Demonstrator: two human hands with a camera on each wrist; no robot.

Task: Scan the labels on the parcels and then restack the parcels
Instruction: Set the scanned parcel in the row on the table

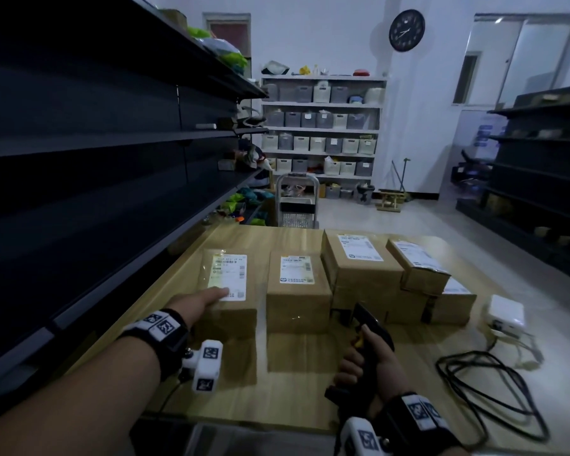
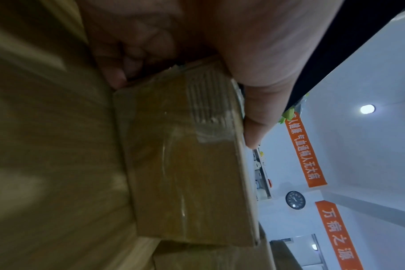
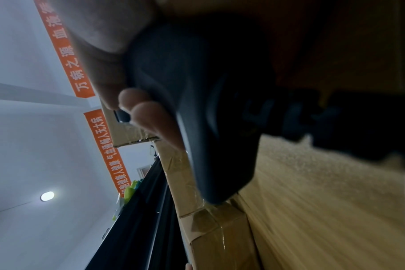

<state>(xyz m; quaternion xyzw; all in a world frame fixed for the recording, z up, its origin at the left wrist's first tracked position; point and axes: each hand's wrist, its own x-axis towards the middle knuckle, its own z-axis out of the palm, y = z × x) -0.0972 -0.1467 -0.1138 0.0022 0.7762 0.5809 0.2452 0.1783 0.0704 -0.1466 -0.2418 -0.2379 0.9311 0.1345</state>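
Observation:
Several brown cardboard parcels with white labels stand on the wooden table (image 1: 290, 383). My left hand (image 1: 204, 302) grips the leftmost parcel (image 1: 231, 311) at its near left corner, thumb on top beside the label (image 1: 228, 276). In the left wrist view the thumb (image 2: 254, 118) lies along the top edge of that parcel (image 2: 185, 173) and the fingers curl down its side. My right hand (image 1: 369, 357) holds a black barcode scanner (image 1: 371, 319) low over the table, its head towards the parcels. In the right wrist view my fingers (image 3: 148, 117) wrap the scanner (image 3: 208, 109).
A second parcel (image 1: 297, 291) stands just right of the held one. Behind the scanner is a taller stack (image 1: 359, 268), with a smaller tilted parcel (image 1: 418, 264) on lower ones. A white adapter (image 1: 505, 312) and black cable (image 1: 491, 390) lie right. Dark shelving (image 1: 79, 159) runs along the left.

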